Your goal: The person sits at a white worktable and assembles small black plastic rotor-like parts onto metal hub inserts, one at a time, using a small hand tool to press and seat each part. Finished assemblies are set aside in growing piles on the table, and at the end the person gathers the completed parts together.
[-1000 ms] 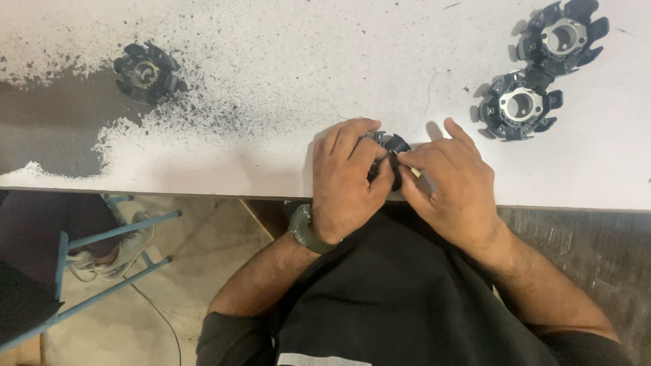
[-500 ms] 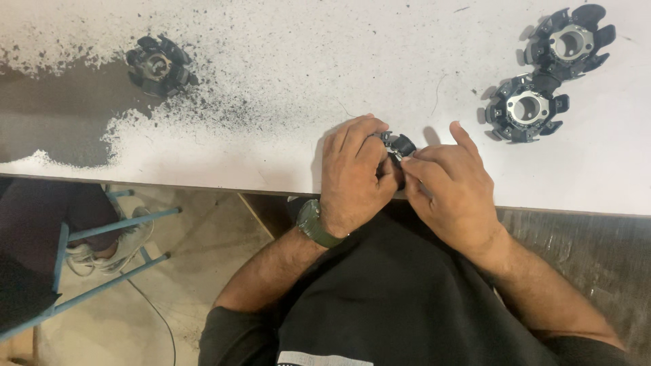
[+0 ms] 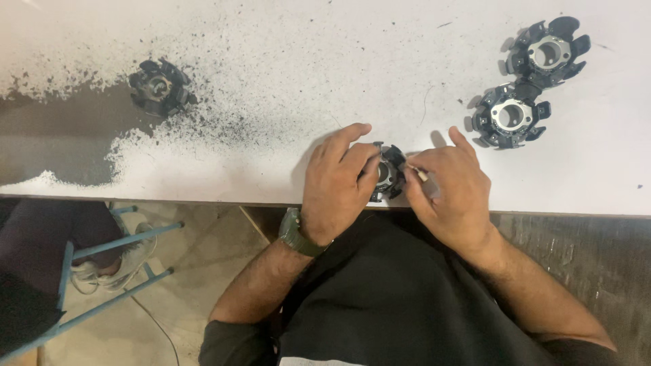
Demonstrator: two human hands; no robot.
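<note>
A small black toothed ring part (image 3: 389,174) with a metal centre lies at the near edge of the white table (image 3: 285,61). My left hand (image 3: 337,183) grips it from the left side, fingers curled over it. My right hand (image 3: 451,193) is close against its right side and pinches a thin pale stick (image 3: 418,172) whose tip points at the part. Both hands cover much of the part. A green watch (image 3: 296,234) sits on my left wrist.
Two similar black ring parts (image 3: 548,51) (image 3: 508,116) lie at the far right of the table, and another one (image 3: 159,86) at the far left amid dark speckled stains. Below the table edge stand a blue metal stool frame (image 3: 102,271) and another person's shoe (image 3: 112,261).
The view has shifted slightly. My hands stay on the part at the table edge, with the right hand's fingers now a little further from the left hand.
</note>
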